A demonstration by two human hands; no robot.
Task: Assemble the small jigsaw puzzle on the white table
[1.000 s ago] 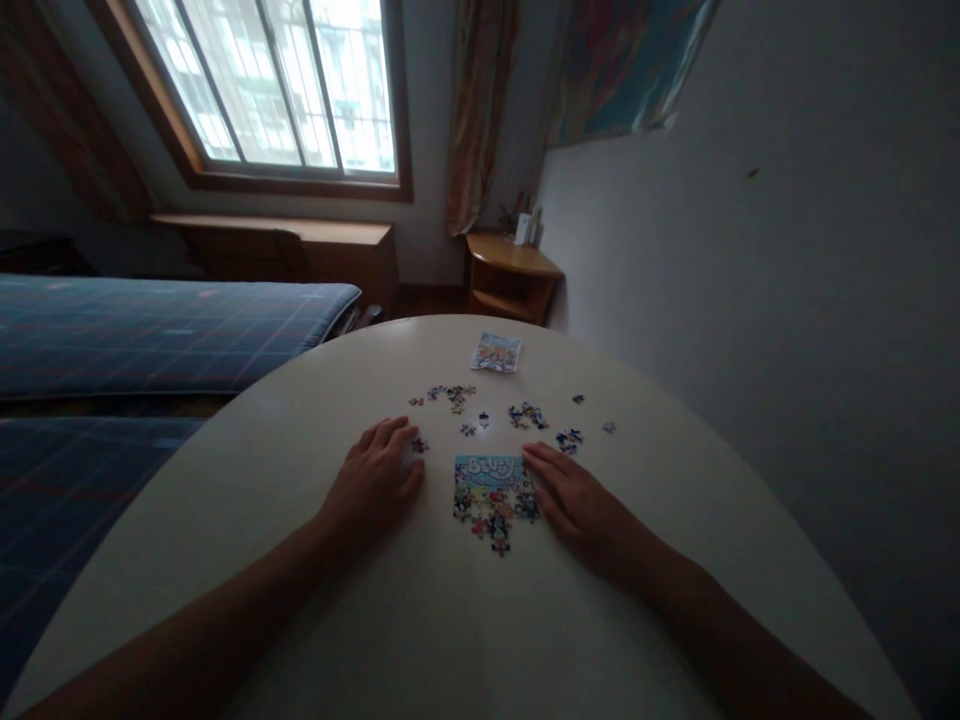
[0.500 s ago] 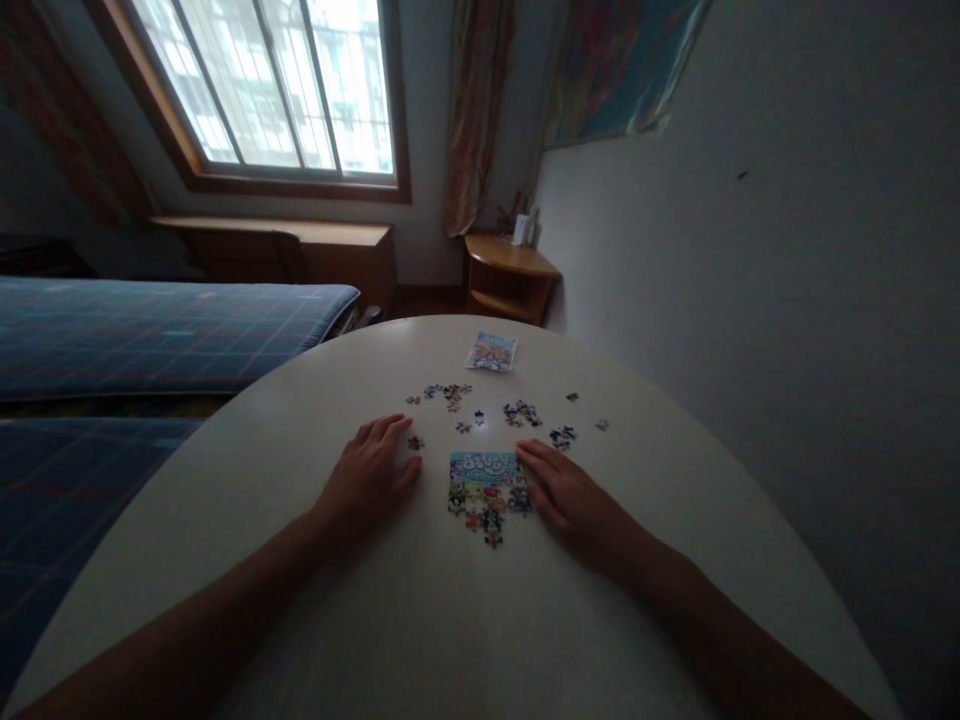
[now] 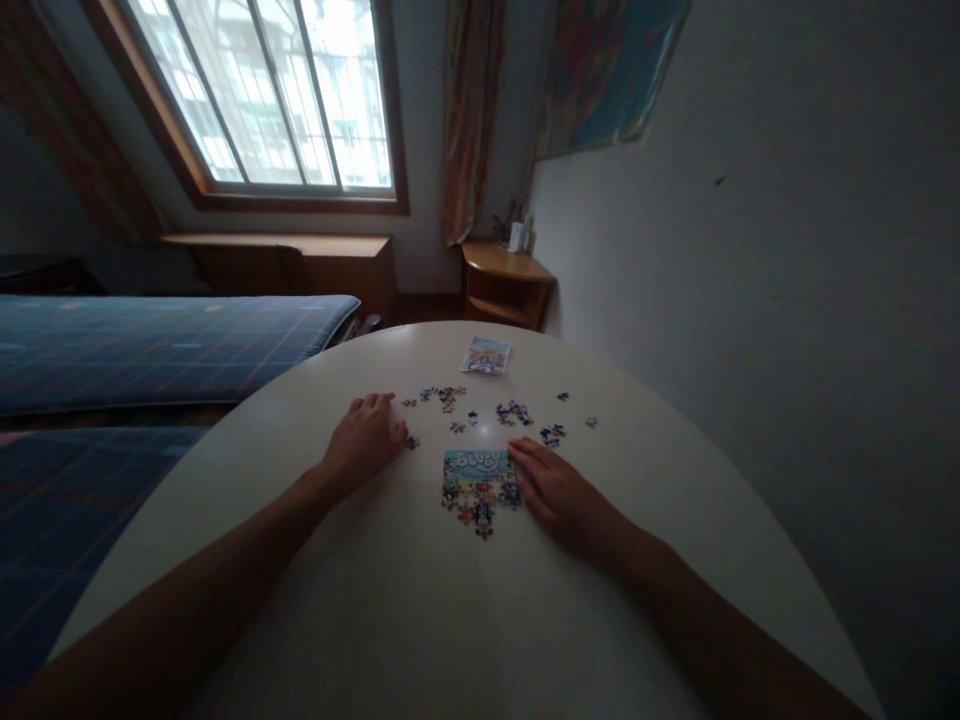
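A partly joined jigsaw puzzle [image 3: 480,478] with a blue lettered top edge lies flat in front of me, its lower edge ragged. My right hand [image 3: 559,490] rests at its right side, fingertips touching the upper right corner, holding nothing. To the left, my left hand [image 3: 365,440] lies over the table with fingers apart and nothing visible in it. Close to its thumb is a loose puzzle piece [image 3: 412,442]. Farther back lie a cluster of pieces [image 3: 444,396], a joined group [image 3: 514,412] and a smaller group [image 3: 553,434].
A white round table [image 3: 420,620] bears everything. At its far side lies a picture packet [image 3: 486,355]. Single pieces [image 3: 592,422] are scattered at the right. A bed with a plaid mattress [image 3: 165,345] stands left, a corner shelf [image 3: 510,262] behind, and a wall [image 3: 787,300] right.
My left hand has moved forward and slightly left, past the loose piece by its thumb. My right hand stays at the puzzle's corner. The camera view has shifted slightly.
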